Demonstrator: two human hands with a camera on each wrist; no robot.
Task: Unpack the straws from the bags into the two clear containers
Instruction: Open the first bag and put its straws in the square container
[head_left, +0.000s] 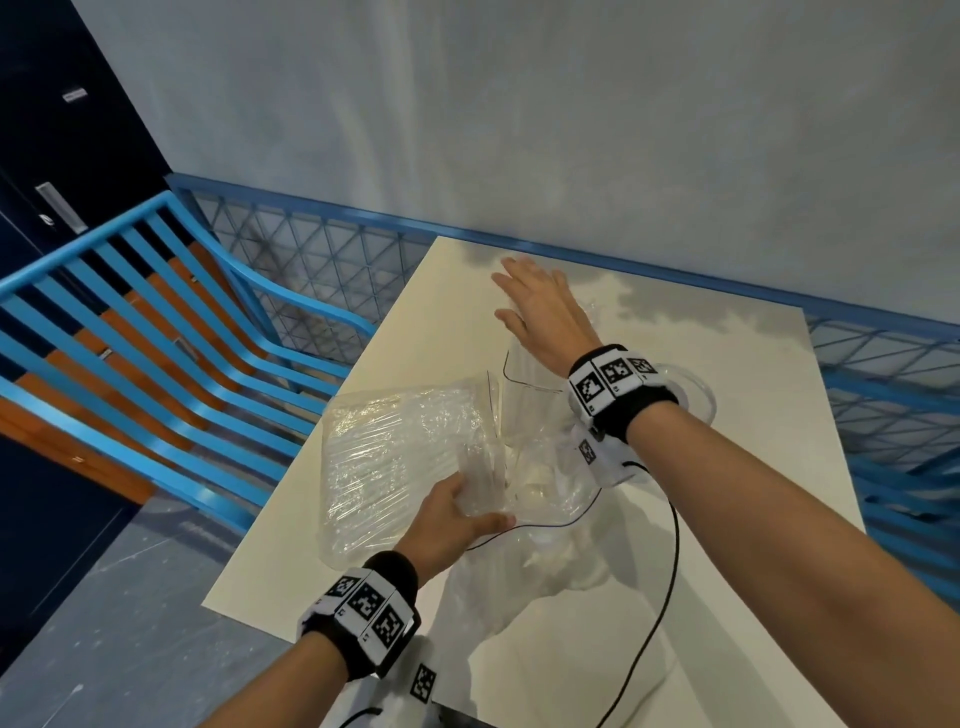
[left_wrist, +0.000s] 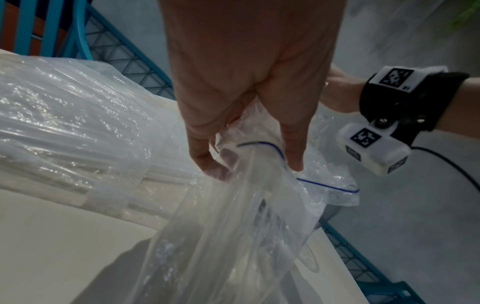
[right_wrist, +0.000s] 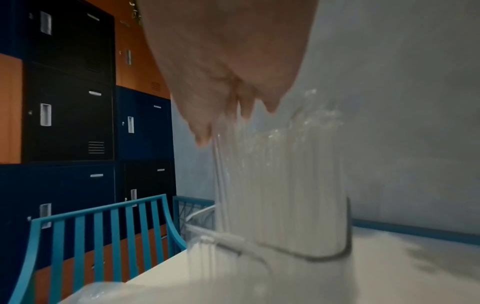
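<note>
Left fingers (left_wrist: 293, 162) pinch the emptied bag (left_wrist: 233, 226) by its zip edge. Right fingers (right_wrist: 202, 135) are spread flat, patting the upright straws (right_wrist: 280, 185) in the container (head_left: 524, 374). The full bag (head_left: 395, 457) lies on the worktop (head_left: 415, 312) just left of the left hand (head_left: 452, 519), its straws lying flat and pointing toward it.

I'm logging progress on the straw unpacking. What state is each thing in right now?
Left hand: pinching the zip bag's mouth.
Zip bag: open, hanging limp.
Right hand: open, fingers straight, above the straws.
Clear container: upright, packed with straws.
Second bag: on the table, full of straws.
</note>
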